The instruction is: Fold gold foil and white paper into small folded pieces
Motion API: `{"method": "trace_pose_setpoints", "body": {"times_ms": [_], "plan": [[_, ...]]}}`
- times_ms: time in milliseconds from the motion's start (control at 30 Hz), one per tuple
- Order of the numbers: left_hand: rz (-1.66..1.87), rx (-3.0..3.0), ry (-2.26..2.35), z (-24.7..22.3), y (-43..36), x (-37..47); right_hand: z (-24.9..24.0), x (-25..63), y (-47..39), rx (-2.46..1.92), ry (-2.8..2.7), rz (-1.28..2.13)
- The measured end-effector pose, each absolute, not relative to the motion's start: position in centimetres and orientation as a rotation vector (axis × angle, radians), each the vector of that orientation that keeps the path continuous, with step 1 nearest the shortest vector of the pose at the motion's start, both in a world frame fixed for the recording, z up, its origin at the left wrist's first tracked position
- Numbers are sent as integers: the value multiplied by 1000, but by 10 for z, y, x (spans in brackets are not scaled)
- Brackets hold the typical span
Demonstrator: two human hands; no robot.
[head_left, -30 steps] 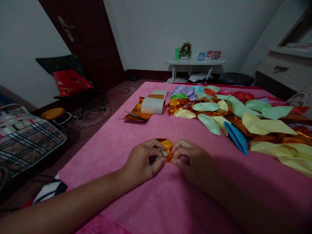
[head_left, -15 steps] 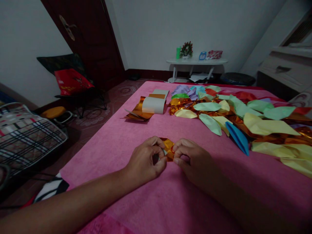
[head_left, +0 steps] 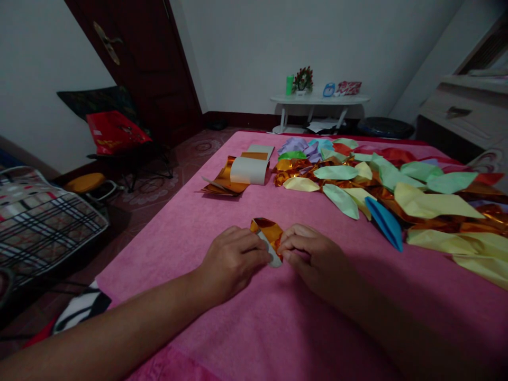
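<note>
Your left hand (head_left: 236, 259) and right hand (head_left: 311, 254) both grip the gold paper (head_left: 270, 229) in a narrow pinch. It is on the pink cloth (head_left: 174, 246), nearer than the folded papers (head_left: 432, 202) at right

White table (head_left: 278, 99) against back wall (head_left: 238, 47); on it green bottle (head_left: 289, 85), red-flowered plant (head_left: 304, 80), small blue item (head_left: 329, 90), red-and-white pack (head_left: 349, 88). Dark door (head_left: 148, 58), metal handle (head_left: 106, 43). Red bag (head_left: 113, 132) on chair (head_left: 93, 100), near yellow stool (head_left: 85, 182).
</note>
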State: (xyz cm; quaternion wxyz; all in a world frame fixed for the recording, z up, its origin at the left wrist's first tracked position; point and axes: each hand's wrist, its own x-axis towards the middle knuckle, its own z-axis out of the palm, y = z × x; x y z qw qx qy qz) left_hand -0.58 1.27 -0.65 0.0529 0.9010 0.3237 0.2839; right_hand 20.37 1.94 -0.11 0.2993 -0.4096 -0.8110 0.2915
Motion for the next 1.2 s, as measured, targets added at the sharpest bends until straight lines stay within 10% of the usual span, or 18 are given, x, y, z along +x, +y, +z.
{"method": "trace_pose_setpoints", "body": {"times_ms": [1200], "plan": [[781, 2379, 1336, -5, 9, 7, 0, 196, 14, -1237, -2179, 623]]}}
